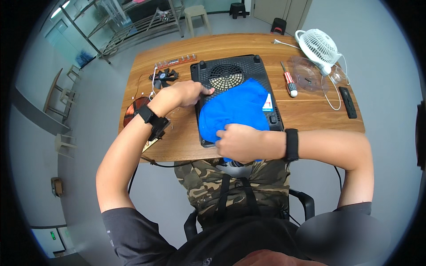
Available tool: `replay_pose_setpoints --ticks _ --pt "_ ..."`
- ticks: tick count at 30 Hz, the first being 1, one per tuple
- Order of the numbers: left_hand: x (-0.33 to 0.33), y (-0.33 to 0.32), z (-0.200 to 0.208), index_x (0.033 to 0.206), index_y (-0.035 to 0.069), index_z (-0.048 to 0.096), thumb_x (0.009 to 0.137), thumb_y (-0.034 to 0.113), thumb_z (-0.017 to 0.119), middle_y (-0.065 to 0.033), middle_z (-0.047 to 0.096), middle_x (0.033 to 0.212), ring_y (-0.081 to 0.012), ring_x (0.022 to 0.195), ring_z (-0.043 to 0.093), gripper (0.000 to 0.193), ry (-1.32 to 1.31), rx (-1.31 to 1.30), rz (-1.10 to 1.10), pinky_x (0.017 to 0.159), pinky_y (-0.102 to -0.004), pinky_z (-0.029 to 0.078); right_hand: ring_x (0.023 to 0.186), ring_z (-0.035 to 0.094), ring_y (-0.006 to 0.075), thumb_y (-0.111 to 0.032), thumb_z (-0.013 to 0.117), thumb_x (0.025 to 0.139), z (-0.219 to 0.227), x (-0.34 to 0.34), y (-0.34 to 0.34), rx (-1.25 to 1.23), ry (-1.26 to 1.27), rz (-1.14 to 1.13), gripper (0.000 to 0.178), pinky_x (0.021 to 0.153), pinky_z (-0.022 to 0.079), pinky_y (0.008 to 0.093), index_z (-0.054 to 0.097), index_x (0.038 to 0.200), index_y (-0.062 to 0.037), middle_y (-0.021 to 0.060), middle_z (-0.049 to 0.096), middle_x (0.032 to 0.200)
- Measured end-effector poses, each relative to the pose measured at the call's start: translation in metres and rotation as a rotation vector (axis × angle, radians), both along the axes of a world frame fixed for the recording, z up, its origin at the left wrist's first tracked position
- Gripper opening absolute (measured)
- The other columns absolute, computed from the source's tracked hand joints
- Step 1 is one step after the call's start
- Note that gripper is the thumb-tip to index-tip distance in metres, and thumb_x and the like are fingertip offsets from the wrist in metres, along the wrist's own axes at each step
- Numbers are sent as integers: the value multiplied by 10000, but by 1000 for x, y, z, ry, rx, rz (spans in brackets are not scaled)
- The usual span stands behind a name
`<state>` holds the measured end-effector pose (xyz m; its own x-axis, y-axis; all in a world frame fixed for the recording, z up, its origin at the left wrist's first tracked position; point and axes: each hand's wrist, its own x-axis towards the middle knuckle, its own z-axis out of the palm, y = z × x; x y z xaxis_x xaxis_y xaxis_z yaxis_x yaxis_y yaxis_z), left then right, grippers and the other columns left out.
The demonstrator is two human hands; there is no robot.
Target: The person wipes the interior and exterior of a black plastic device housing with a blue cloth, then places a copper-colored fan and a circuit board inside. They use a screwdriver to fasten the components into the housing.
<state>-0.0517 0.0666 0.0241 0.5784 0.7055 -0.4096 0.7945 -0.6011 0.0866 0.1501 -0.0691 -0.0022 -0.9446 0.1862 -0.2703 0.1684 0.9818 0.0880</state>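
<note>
A black appliance housing [228,66] with a round vent grille lies flat on the wooden table, its small feet facing up. My left hand [188,93] grips its left edge, thumb pressed on the top and the other fingers mostly hidden. Spread over the lower part of the housing is a bright blue cloth [235,104]. My right hand [242,142] is closed on the cloth's near edge, bunching it slightly. The cloth hides much of the housing, including part of a white and blue label [267,103].
Left of the housing lie a black fan [164,76], a copper coil [136,110] and a red strip [175,61]. On the right are a screwdriver [289,83], a clear round tray [306,76], a white desk fan [317,46] with its cord, and a black bar [348,102].
</note>
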Motion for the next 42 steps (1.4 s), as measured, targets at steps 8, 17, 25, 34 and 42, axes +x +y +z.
replay_pose_setpoints --ticks 8,17,25,34,42 --pt "7 -4 0 1410 289 598 1032 181 565 -200 722 1127 -397 988 693 395 -51 -30 25 886 -478 534 991 622 215 -265 772 747 32 80 -7 4 -45 -185 258 809 518 343 749 968 -134 0 685 993" --pt "1 -4 -6 1404 217 606 1008 156 585 -211 717 1128 -410 1007 680 400 -89 -18 21 898 -480 531 994 582 251 -204 807 728 87 189 5 27 209 -330 438 852 506 389 671 1133 -108 33 642 1149" --pt "-1 -5 -11 1387 228 631 1025 207 564 -199 713 1160 -395 1074 669 368 -163 -23 36 944 -478 523 1050 576 289 -154 805 710 55 283 -11 -42 187 -560 496 918 509 414 661 1182 -101 57 626 1213" --pt "3 -15 -3 1442 282 573 998 139 571 -169 719 1160 -384 1047 676 467 -115 26 56 913 -483 530 1057 566 350 -179 749 739 -13 288 -14 -102 324 -746 486 956 475 453 615 1201 -110 100 582 1226" --pt "-3 -17 -5 1446 263 573 1022 179 573 -166 706 1213 -373 1093 667 432 -178 -58 99 953 -445 525 1149 601 341 -447 713 864 42 274 -11 -129 237 -806 641 993 453 469 567 1396 -120 131 629 1314"
